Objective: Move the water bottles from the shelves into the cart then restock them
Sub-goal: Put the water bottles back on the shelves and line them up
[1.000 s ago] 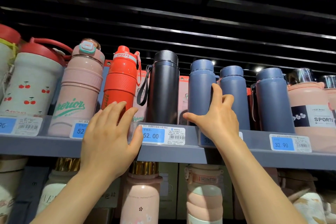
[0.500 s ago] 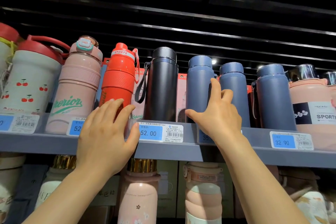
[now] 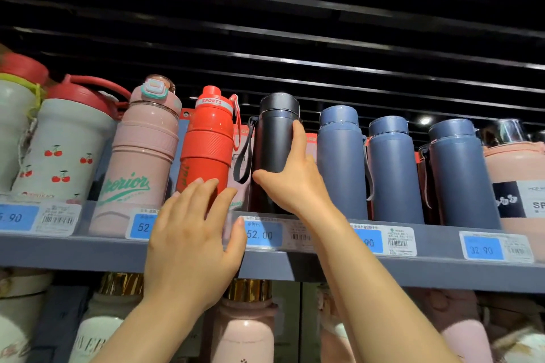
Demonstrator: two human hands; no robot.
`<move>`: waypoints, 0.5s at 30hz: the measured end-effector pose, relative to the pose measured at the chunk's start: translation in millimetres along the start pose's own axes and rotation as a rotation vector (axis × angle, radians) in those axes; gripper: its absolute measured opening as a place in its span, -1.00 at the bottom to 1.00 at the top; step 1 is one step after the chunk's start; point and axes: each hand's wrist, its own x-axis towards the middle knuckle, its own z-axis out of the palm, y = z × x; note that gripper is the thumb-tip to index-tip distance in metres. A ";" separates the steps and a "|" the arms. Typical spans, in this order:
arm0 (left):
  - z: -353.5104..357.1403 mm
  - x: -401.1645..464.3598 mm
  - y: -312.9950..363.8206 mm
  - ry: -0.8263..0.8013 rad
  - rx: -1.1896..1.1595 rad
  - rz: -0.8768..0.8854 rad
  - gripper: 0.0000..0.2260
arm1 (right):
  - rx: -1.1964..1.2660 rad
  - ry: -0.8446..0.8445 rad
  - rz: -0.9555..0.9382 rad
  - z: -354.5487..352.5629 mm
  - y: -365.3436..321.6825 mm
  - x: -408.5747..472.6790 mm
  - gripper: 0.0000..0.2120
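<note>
A row of water bottles stands on the grey top shelf (image 3: 88, 247). My right hand (image 3: 290, 183) grips the black bottle (image 3: 275, 132) low on its body, thumb on the left side and fingers on the right. Right of it stand three blue bottles (image 3: 342, 162). My left hand (image 3: 191, 239) is spread in front of the shelf edge, fingers straight, their tips reaching up over the base of the red sports bottle (image 3: 208, 144). A pink bottle (image 3: 141, 153) and a white cherry-print bottle (image 3: 59, 144) stand further left.
Price tags (image 3: 262, 234) line the shelf front. A peach bottle (image 3: 516, 186) stands at the far right. The lower shelf holds more pink and white bottles (image 3: 244, 333) with gold caps. Dark slats run overhead.
My right hand has moved left from the blue bottle to the black bottle and taken hold of it. My left hand stays in front of the red bottle.
</note>
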 end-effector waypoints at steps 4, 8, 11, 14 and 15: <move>0.4 0.7 0.9 -0.005 -0.008 -0.006 -0.53 | -0.015 0.049 -0.017 5.0 3.9 -3.2 -0.06; 0.5 0.0 0.5 0.001 -0.001 -0.005 -0.52 | -0.230 0.174 -0.031 14.8 -1.3 -8.2 -0.02; 1.3 0.2 0.1 0.004 0.000 0.003 -0.53 | -0.303 0.215 -0.024 17.1 2.3 -14.1 0.04; 1.9 0.1 0.0 0.013 0.003 0.003 -0.53 | -0.183 0.108 0.010 10.4 7.8 -16.8 0.05; 1.9 0.2 0.0 0.016 0.005 0.003 -0.53 | -0.127 0.064 0.024 6.1 8.7 -16.5 0.02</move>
